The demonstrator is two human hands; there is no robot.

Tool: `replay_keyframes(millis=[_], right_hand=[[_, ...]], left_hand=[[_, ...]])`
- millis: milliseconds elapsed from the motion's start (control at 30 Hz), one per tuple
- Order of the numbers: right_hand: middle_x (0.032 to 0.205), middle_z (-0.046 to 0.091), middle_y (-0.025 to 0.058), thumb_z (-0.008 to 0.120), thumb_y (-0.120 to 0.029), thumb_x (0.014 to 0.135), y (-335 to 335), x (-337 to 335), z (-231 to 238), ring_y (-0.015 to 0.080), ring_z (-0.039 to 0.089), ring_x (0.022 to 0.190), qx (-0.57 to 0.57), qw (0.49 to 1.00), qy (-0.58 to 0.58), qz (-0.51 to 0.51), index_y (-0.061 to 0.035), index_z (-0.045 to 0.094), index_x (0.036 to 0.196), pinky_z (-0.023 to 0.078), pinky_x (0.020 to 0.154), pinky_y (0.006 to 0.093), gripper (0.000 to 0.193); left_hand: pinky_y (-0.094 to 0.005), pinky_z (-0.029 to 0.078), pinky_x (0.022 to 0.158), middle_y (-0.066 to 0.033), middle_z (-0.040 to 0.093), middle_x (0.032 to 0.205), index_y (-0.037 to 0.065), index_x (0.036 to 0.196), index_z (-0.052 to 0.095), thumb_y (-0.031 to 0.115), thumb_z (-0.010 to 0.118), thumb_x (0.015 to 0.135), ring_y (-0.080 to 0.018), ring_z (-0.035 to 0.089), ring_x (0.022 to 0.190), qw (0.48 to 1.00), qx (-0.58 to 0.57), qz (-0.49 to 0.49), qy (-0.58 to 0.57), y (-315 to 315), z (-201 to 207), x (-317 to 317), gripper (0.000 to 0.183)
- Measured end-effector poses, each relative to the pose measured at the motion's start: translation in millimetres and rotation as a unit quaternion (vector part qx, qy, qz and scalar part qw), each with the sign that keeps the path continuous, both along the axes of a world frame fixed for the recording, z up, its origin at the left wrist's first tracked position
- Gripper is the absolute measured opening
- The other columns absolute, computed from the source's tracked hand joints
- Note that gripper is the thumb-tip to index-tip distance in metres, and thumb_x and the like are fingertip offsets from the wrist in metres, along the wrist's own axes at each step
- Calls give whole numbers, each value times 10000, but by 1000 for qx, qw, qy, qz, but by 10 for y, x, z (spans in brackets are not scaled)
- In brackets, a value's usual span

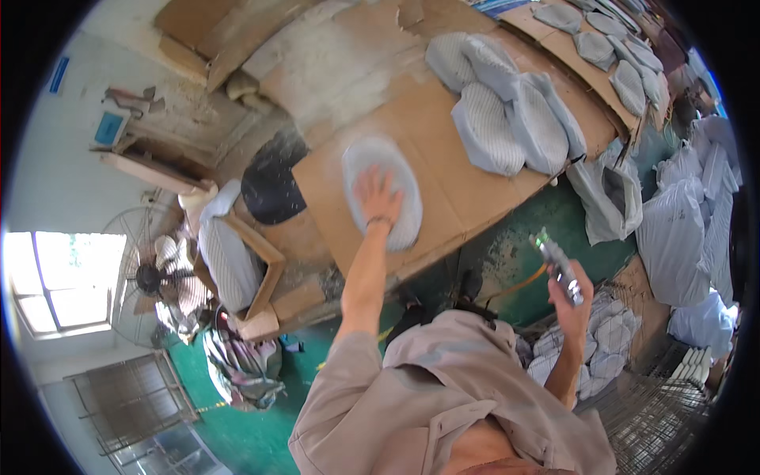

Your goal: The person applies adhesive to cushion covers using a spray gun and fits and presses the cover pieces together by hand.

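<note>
My left hand (378, 194) lies flat on a grey-white oval padded piece (405, 222), fingers spread. The piece rests on a flat sheet of brown cardboard (439, 186) on the worktable. Away from the table, on my right, my right hand (571, 291) is closed around a silver metal spray gun (560, 269). Its nozzle end points up and toward the table, and an orange hose (518, 283) runs nearby. Several similar oval padded pieces (484, 131) with a ribbed surface lie overlapped on the cardboard to the right of my left hand.
More padded pieces (594, 49) lie on cardboard at the far right. A black round patch (274, 178) is left of the cardboard. A fan (149, 277) and an open box (265, 277) stand at the left. White bags (673, 229) and a wire basket (641, 427) are at the right.
</note>
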State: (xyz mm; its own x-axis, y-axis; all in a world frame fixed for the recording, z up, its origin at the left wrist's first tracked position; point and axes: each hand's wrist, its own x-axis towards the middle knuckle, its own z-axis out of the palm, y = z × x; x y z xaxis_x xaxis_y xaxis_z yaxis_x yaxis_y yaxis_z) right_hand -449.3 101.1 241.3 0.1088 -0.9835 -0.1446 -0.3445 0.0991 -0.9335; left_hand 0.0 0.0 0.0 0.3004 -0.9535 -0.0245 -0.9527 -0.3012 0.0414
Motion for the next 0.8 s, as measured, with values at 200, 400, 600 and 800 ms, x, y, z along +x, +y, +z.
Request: replay_keyframes(millis=[200,400,600,800], right_hand=[[1021,671,118,573,71,820,-20,-138,59,190,635,900,-20,998,7,54,45,598,1320,479,831,292,501],[1090,674,152,584,74,822,-138,144,360,213,655,974,42,990,-79,106,35,489,1445,483,905,313,631],[973,635,187,738,33,754,-257,446,719,318,627,838,-26,966,-10,255,7,522,1418,497,803,327,698],[979,611,193,661,59,707,-188,720,1018,327,611,824,-71,947,16,314,41,490,1434,495,782,337,747]], left_hand=[[-636,101,1199,-107,88,1690,227,1567,339,503,564,945,-433,91,1528,996,-62,46,35,224,-184,94,717],[-652,102,1189,-143,155,1670,162,1539,384,435,632,911,-437,124,1519,990,-100,71,63,449,34,-387,727],[-646,115,1188,-174,242,1637,87,1488,445,401,636,909,-432,172,1509,991,-79,60,86,1138,116,-835,686],[-633,155,1188,-179,241,1634,67,1466,471,369,635,916,-434,173,1508,984,-106,39,141,1386,175,-1027,648]])
